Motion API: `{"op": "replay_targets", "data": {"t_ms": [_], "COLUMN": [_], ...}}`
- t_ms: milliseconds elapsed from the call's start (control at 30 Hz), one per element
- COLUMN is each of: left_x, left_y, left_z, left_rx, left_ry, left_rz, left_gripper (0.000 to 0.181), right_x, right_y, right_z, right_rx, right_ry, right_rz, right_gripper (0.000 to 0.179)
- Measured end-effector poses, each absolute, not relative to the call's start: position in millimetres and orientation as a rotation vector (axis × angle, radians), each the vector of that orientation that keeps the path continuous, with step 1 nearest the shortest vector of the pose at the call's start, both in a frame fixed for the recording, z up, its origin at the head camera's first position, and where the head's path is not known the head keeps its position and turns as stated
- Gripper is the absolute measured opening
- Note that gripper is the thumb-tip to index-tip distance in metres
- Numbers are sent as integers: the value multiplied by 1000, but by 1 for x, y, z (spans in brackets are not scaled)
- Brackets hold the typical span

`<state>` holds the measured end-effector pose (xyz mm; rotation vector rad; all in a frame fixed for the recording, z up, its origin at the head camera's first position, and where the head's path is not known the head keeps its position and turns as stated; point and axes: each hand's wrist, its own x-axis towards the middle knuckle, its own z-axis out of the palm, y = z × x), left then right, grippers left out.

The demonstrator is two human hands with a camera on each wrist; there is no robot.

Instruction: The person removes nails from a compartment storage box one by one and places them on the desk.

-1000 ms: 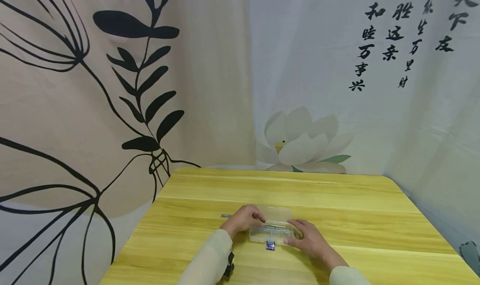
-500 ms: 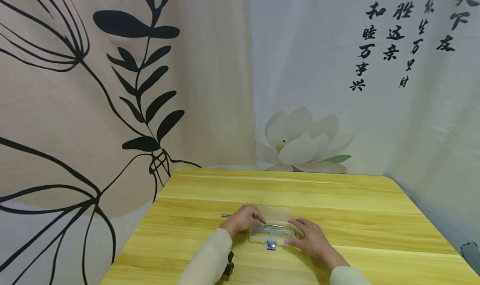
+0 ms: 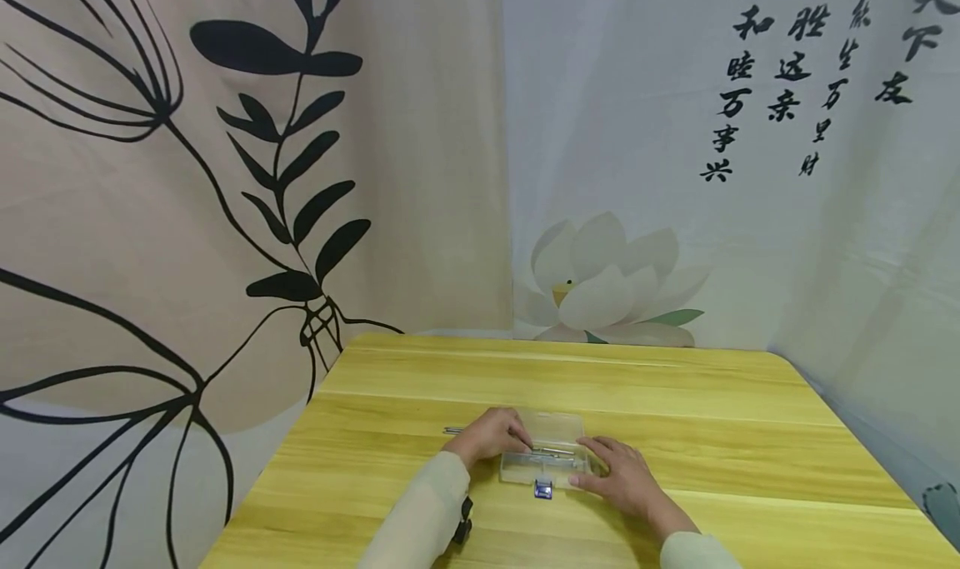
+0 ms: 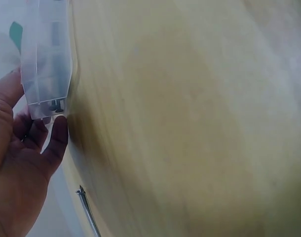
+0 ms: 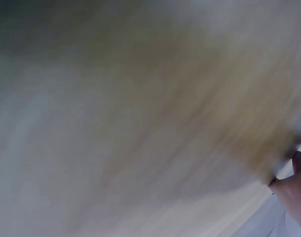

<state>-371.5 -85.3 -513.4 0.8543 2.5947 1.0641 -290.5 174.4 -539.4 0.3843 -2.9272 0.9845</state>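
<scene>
A clear plastic box (image 3: 525, 472) stands on the table with its see-through lid (image 3: 558, 426) folded open at the back. Thin silvery metal rods (image 3: 553, 452) lie across its inside. My left hand (image 3: 491, 432) is bent over the left end, fingertips pinching at the near end of a rod. Seen from the left wrist, its curled fingers (image 4: 56, 140) come right up to the box's end wall. My right hand (image 3: 621, 474) grips the box's right end between thumb and fingers. A blue-and-silver clasp (image 3: 543, 489) hangs at the box's front.
Another slim metal rod (image 4: 88, 210) with a pointed tip lies on the wooden table (image 3: 675, 419), left of the left hand. A black strap piece (image 3: 463, 521) shows by the left sleeve. Printed curtains (image 3: 427, 177) hang behind the table.
</scene>
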Motion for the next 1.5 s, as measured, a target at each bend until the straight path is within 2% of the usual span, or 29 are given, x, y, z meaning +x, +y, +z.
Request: {"op": "replay_targets", "data": {"t_ms": [1000, 1367, 1500], "left_x": [-370, -372, -372], "left_y": [-73, -76, -80], "left_z": [-509, -513, -513], "left_rx": [984, 1046, 1036], "left_ry": [2752, 2772, 2736], "left_rz": [634, 616, 738], "left_gripper": [6, 7, 7], "right_x": [-287, -288, -288], "right_y": [177, 177, 177], "right_z": [-535, -534, -535], "right_rx": [387, 372, 363], "right_ry": [-2926, -2941, -2950], "right_rz": [1052, 1050, 1051], "right_gripper": [70, 71, 71]}}
